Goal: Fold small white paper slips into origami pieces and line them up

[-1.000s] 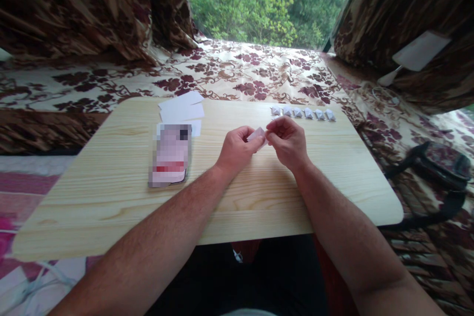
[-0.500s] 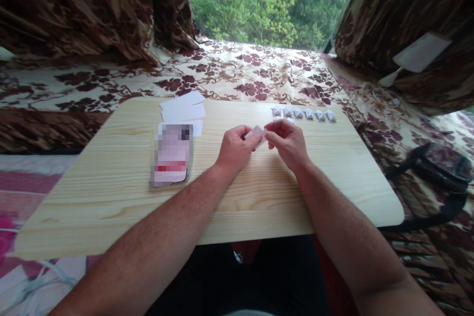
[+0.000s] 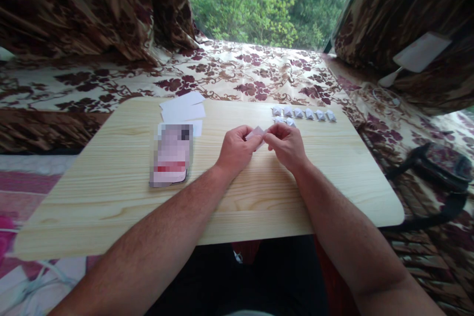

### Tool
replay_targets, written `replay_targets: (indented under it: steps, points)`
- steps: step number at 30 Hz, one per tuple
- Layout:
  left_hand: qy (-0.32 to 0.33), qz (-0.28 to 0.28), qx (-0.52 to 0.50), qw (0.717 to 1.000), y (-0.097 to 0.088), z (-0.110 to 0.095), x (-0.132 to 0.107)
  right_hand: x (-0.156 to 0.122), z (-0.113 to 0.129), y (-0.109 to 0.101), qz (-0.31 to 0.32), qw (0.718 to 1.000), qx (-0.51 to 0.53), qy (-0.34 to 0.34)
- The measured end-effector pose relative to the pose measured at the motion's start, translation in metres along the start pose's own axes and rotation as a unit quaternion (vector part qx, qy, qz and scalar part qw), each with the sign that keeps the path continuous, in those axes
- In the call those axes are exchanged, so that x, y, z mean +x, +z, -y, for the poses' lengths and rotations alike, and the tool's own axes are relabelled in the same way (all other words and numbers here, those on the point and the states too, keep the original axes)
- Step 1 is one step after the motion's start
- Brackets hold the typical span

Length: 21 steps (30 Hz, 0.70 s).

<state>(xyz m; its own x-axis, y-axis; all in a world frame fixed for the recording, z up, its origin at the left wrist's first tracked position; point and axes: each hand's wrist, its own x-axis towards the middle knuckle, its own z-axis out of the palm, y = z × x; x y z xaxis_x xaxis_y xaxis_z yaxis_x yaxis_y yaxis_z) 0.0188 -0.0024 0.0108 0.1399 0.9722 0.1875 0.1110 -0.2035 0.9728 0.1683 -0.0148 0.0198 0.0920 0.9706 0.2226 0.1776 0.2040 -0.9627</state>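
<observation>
A small folded piece of white paper (image 3: 256, 132) is held above the middle of the wooden table (image 3: 148, 217). My left hand (image 3: 238, 148) pinches it from the left, thumb on top. From the right, my right hand (image 3: 285, 142) grips its edge between thumb and fingertips, which hide that part. Just beyond my right hand lie several small folded paper pieces (image 3: 298, 113) in a row, with two more (image 3: 285, 121) in front of them.
White paper strips (image 3: 183, 108) lie at the table's back left, one partly under a blurred-out phone-like object (image 3: 172, 155). Past the far edge is a floral cloth (image 3: 255, 66). To the right stand a black chair-like frame (image 3: 437, 173) and a white lamp (image 3: 422, 52).
My right hand has shifted slightly left and down, its fingers closing nearer to the paper. The two front folded pieces show more fully now. My left hand is almost unmoved.
</observation>
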Motion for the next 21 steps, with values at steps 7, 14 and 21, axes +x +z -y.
replay_targets:
  steps: [7, 14, 21]
  points:
    - [-0.007, 0.001, -0.033, 0.999, 0.0029, 0.0002, -0.0007, -0.0005, -0.0018, 0.0012, -0.006, 0.999, 0.039, 0.003]
    - [-0.014, 0.004, -0.016, 1.000, 0.0013, 0.0018, 0.0002, -0.0003, -0.0020, 0.0012, -0.007, 1.000, 0.024, 0.018]
    - [-0.008, 0.007, 0.012, 1.000, 0.0003, 0.0005, -0.0009, 0.0003, -0.0047, 0.0001, -0.010, 1.000, -0.014, 0.006]
